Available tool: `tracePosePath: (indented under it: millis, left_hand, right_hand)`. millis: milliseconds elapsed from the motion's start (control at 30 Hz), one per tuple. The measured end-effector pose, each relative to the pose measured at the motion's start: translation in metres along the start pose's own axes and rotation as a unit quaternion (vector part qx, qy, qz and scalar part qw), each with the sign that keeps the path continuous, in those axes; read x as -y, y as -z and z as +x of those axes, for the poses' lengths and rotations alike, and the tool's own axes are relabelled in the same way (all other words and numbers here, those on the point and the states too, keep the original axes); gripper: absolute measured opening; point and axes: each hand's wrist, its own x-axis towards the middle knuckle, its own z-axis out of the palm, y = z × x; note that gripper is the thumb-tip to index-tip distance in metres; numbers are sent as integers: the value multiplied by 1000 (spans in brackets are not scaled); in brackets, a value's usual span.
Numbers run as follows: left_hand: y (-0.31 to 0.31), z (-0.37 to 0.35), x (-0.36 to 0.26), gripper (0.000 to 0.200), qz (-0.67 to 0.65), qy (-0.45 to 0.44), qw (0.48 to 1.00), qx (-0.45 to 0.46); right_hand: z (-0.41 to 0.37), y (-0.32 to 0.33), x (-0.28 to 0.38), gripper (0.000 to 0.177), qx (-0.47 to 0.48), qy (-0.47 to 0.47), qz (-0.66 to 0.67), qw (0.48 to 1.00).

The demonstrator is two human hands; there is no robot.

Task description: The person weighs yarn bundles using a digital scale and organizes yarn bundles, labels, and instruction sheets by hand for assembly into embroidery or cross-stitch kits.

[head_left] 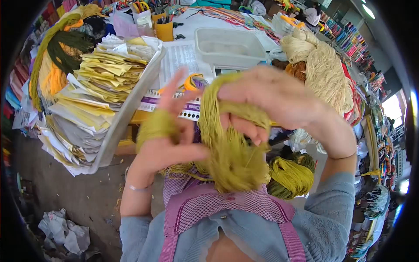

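Note:
Olive-green yarn point(231, 153) hangs in a thick, loose bundle before my chest. My right hand point(266, 94) is wrapped over its upper loop, with fingers curled through the strands. Around my left hand point(170, 126) runs a wound band of the same yarn, across the palm and back; its fingers are spread and slightly blurred, and the thumb points toward the hanging bundle. Below and right of the bundle lies another olive-green skein point(291, 177), with darker green yarn beside it.
A grey bin point(131, 118) packed with yellow and white papers stands at left. Behind my hands are a translucent tray point(231, 46), a purple-white card with holes point(150, 101) and a yellow cup point(164, 31). Cream yarn point(327, 70) lies right; crumpled plastic point(65, 231) is on the floor.

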Motion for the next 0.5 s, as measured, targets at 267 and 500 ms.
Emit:
tracePosePath:
  millis: [267,500]
  left_hand:
    - [22,20,35,42,37,175,984,1]
    - [3,3,40,44,183,283,941,-27]
  right_hand:
    - [0,10,-121,39,57,-149,204,966]
    - [1,11,-174,44,31,-65,451,890]
